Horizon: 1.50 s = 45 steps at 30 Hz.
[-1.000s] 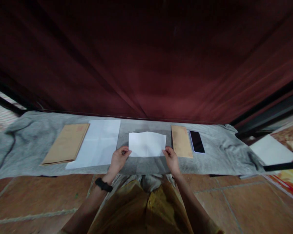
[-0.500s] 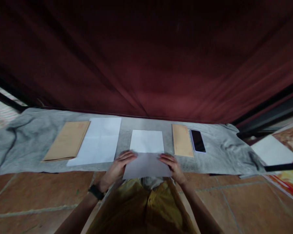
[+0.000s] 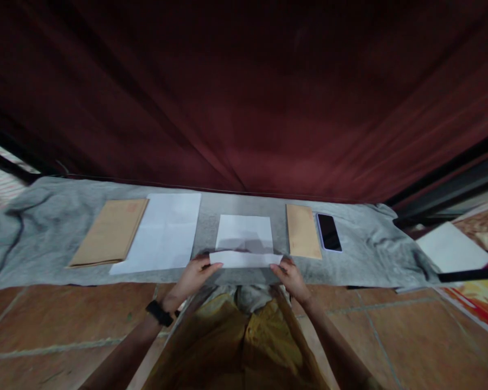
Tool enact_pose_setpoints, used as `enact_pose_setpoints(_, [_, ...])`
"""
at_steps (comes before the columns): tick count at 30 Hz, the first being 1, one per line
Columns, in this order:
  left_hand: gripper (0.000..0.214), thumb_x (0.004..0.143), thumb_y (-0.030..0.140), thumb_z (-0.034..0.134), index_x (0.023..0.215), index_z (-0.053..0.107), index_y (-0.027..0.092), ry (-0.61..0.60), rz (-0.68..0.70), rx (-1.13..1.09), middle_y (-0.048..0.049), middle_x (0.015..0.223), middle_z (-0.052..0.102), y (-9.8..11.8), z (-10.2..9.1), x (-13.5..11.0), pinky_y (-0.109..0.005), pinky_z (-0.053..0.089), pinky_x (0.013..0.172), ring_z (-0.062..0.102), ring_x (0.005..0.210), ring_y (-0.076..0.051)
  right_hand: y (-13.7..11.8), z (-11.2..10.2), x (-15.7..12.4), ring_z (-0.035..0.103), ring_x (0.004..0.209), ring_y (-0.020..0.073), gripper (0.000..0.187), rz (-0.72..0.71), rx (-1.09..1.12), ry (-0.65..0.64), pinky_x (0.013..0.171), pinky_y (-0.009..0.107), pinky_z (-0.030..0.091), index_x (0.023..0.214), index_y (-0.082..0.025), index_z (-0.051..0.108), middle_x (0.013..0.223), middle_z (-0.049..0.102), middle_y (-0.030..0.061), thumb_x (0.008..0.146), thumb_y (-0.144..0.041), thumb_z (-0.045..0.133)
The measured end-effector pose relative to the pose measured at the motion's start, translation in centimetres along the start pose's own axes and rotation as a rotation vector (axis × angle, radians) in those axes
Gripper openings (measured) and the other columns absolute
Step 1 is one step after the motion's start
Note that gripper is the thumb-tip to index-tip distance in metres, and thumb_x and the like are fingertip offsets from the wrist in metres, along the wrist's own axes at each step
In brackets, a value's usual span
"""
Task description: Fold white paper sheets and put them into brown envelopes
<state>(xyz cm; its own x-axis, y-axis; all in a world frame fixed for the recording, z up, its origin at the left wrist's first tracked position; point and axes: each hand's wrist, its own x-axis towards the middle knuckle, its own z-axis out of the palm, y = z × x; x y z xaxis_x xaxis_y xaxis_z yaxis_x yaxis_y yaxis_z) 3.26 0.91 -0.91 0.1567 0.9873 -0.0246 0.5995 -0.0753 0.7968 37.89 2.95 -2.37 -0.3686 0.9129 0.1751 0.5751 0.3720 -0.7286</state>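
Observation:
Between my two hands a sheet of white paper (image 3: 246, 259) is held up by its left and right ends and shows as a narrow band. My left hand (image 3: 198, 269) pinches the left end, thumb on the near face. At the right end my right hand (image 3: 288, 273) grips in the same way. Just behind, a flat white sheet (image 3: 244, 226) lies on the grey cloth, with a shadow across its nearer part. To its right are a small brown envelope (image 3: 304, 233) and a phone (image 3: 329, 233) with a dark screen.
On the left, a larger brown envelope (image 3: 109, 233) overlaps a stack of white paper (image 3: 162, 233). The grey cloth (image 3: 374, 244) covers a long narrow surface. Behind it hangs a dark red curtain (image 3: 244, 119). Floor tiles (image 3: 85, 319) show below; printed material (image 3: 480, 303) lies far right.
The held paper has tilted from a broad face to a narrow band. Both thumbs now show on its near side. The things on the cloth stay in place.

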Motion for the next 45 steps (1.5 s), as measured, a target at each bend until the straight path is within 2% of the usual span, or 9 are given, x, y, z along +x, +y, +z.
enact_pose_setpoints(4, [0.044,0.091,0.056,0.054,0.093,0.076,0.018,0.162,-0.171,-0.063,-0.0046,0.091,0.078,1.1,1.1,1.4,-0.030,0.053,0.072,0.070,0.081,-0.022,-0.3,1.2,1.9,0.070,0.087,0.0208,0.034,0.222,-0.104,0.107,0.081,0.029,0.053,0.092,-0.019,0.070,0.091,0.074,0.0083,0.102,-0.040,0.044])
enact_pose_setpoints(7, [0.043,0.092,0.055,0.052,0.084,0.073,0.018,0.240,-0.262,0.039,-0.0025,0.076,0.073,2.1,1.5,2.7,-0.027,0.046,0.064,0.065,0.071,-0.019,-0.7,1.6,3.2,0.069,0.083,0.0188,0.030,0.356,-0.244,0.135,0.077,0.025,0.049,0.088,-0.020,0.068,0.090,0.074,0.0067,0.100,-0.038,0.048])
enact_pose_setpoints(11, [0.040,0.096,0.050,0.052,0.080,0.070,0.018,0.216,-0.369,0.295,-0.0036,0.073,0.070,3.5,1.4,4.3,-0.027,0.039,0.061,0.063,0.068,-0.018,-1.4,1.6,4.5,0.070,0.092,0.0187,0.023,0.459,-0.350,0.104,0.078,0.023,0.047,0.094,-0.021,0.069,0.098,0.076,0.0069,0.099,-0.035,0.052])
enact_pose_setpoints(16, [0.038,0.099,0.049,0.048,0.098,0.071,0.019,0.133,-0.490,0.502,-0.0095,0.088,0.076,5.0,1.2,5.3,-0.028,0.041,0.065,0.071,0.083,-0.023,-2.4,1.4,5.6,0.073,0.096,0.0195,0.028,0.574,-0.430,0.022,0.075,0.023,0.047,0.102,-0.021,0.071,0.104,0.078,0.0088,0.103,-0.036,0.048])
enact_pose_setpoints(20, [0.038,0.100,0.049,0.046,0.102,0.071,0.020,0.115,-0.506,0.560,-0.0114,0.096,0.077,5.4,1.4,5.7,-0.030,0.046,0.070,0.073,0.092,-0.026,-3.0,1.4,6.2,0.074,0.098,0.0210,0.030,0.605,-0.485,0.007,0.076,0.024,0.048,0.110,-0.020,0.071,0.108,0.078,0.0110,0.104,-0.037,0.048])
enact_pose_setpoints(31, [0.042,0.101,0.051,0.043,0.106,0.071,0.020,0.116,-0.495,0.641,-0.0130,0.097,0.078,5.4,1.3,7.0,-0.030,0.049,0.071,0.074,0.093,-0.027,-3.0,1.1,7.8,0.076,0.093,0.0237,0.036,0.598,-0.628,-0.035,0.074,0.026,0.050,0.102,-0.019,0.074,0.096,0.080,0.0128,0.104,-0.044,0.049])
enact_pose_setpoints(38, [0.043,0.100,0.051,0.045,0.108,0.072,0.019,0.135,-0.484,0.657,-0.0146,0.095,0.078,5.7,1.1,8.1,-0.030,0.051,0.074,0.074,0.093,-0.027,-2.7,1.4,8.7,0.077,0.086,0.0260,0.042,0.574,-0.706,0.037,0.072,0.029,0.051,0.096,-0.013,0.074,0.090,0.078,0.0175,0.103,-0.047,0.050])
enact_pose_setpoints(45, [0.043,0.101,0.049,0.043,0.111,0.071,0.018,0.149,-0.484,0.684,-0.0162,0.099,0.077,6.3,0.9,9.0,-0.032,0.051,0.075,0.074,0.094,-0.028,-2.7,2.3,9.2,0.077,0.083,0.0271,0.045,0.563,-0.783,0.100,0.070,0.031,0.053,0.100,-0.010,0.071,0.087,0.076,0.0197,0.105,-0.046,0.045])
